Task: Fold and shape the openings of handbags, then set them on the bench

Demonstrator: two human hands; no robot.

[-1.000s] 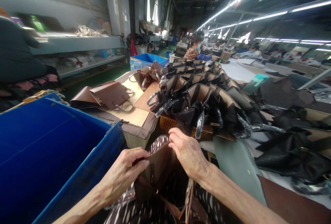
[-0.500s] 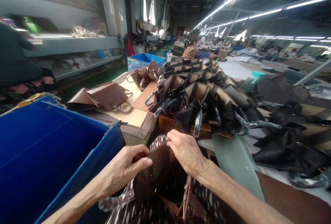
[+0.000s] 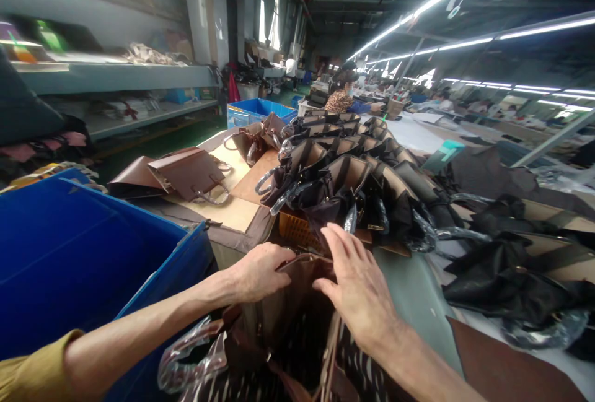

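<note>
Mustard-yellow left sleeve (image 3: 39, 370), ungloved left hand (image 3: 261, 272), ungloved right hand (image 3: 361, 287), dark clothing (image 3: 369, 370) with pale flecks

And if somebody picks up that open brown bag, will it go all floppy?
Probably a bit: the brown bag has a rim that curves instead of standing straight. The plastic-wrapped handle at its side may flop about, since it loops out loosely. Its shiny, smooth-looking wrap might feel slippery too.

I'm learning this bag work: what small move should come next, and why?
Probably close the right hand on the brown bag near its rim: its thumb and fingers are spread there, whereas the left hand appears to pinch the rim, so a second hold would likely steady it.
</note>
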